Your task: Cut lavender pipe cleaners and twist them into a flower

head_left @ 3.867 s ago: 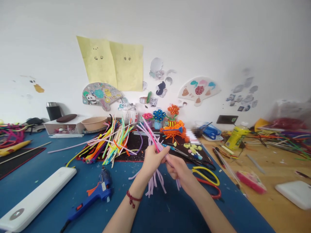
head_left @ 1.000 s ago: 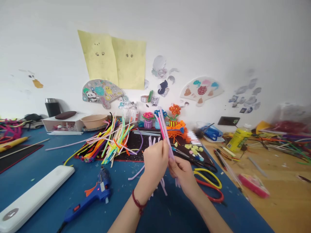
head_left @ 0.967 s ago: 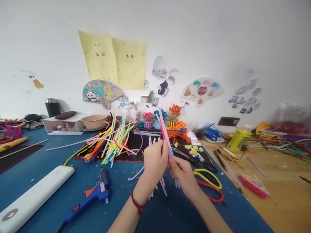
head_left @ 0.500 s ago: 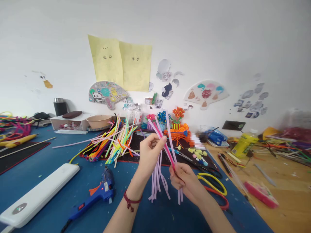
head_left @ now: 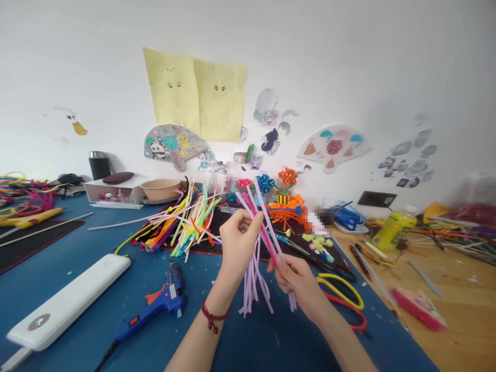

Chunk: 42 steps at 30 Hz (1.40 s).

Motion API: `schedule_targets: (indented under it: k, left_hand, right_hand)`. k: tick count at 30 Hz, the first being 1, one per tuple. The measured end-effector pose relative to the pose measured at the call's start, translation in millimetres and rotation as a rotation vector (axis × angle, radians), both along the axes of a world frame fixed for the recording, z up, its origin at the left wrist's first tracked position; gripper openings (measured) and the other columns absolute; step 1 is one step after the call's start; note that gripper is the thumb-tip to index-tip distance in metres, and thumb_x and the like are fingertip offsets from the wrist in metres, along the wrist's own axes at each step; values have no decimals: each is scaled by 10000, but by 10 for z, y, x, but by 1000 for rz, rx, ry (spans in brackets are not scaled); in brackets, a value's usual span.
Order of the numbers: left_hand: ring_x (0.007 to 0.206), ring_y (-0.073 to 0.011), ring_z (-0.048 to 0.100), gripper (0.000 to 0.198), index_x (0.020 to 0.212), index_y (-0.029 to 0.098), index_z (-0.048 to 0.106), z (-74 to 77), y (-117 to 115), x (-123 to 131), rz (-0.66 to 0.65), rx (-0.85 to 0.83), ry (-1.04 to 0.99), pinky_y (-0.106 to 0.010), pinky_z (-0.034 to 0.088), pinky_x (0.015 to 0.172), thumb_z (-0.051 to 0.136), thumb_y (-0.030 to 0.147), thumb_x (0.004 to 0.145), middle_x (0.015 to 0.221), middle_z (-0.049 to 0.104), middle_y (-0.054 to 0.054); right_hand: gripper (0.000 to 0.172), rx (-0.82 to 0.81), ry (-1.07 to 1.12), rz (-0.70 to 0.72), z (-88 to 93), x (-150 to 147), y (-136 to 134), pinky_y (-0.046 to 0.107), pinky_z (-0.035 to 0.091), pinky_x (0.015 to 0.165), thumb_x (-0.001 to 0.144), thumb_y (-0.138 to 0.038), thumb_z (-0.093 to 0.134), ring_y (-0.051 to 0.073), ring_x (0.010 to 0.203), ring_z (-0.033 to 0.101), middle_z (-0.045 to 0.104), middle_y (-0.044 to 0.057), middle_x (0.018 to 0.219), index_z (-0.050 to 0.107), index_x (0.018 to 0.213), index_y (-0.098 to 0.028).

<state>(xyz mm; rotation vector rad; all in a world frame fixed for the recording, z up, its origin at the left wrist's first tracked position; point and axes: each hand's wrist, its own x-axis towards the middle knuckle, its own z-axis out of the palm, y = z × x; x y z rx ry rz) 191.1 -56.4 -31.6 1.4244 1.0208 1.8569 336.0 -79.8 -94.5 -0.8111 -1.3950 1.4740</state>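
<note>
Currently the lilac stems (head_left: pixel 252 281) sit at frame centre, long axis near vertical, tops leaning to upper left, lower ends hanging free above the table (head_left: pixel 70 248). The left hand (head_left: pixel 237 243) is closed around their upper part. The right hand (head_left: pixel 295 276), just to the lower right, pinches 1 pink stem (head_left: pixel 268 242) lying across the bundle. Both forearms rise from the bottom edge.

Now grips the lilac pipe-cleaner bundle (head_left: pixel 251 279) higher in the left hand (head_left: pixel 237 243), sets the right hand (head_left: pixel 296 279) lower and apart, pinching one pink stem (head_left: pixel 268 242); leaves loose ends fanned wider.
</note>
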Motion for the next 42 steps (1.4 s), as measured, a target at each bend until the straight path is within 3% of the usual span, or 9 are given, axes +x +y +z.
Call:
schedule_targets:
  k: [10, 18, 42]
  left_hand:
    - [479, -62, 342, 297, 685, 167, 523, 16, 19, -34, 100, -1, -28, -190, 282, 461, 629, 422, 795, 551, 416, 63]
    - [557, -83, 416, 280, 708, 171, 540, 26, 1, -28, 39, 22, 51, -199, 336, 523, 608, 423, 812, 629, 490, 36]
    - [464, -59, 330, 299, 657, 155, 593, 89, -16, -40, 10, -61, 22, -192, 264, 439, 663, 432, 745, 529, 420, 56]
  right_hand:
    - [438, 27, -66, 46, 29, 3, -32, 242, 144, 425, 863, -567, 522, 66, 435, 211, 306, -82, 498, 587, 784, -142]
    - [471, -9, -54, 78, 36, 1, -52, 241, 133, 422, 880, -576, 487, 60, 421, 186, 259, -94, 457, 550, 693, -149]
    - [450, -31, -31, 81, 41, 5, -52, 242, 123, 421, 890, -550, 493, 59, 421, 180, 255, -96, 450, 522, 677, -155]
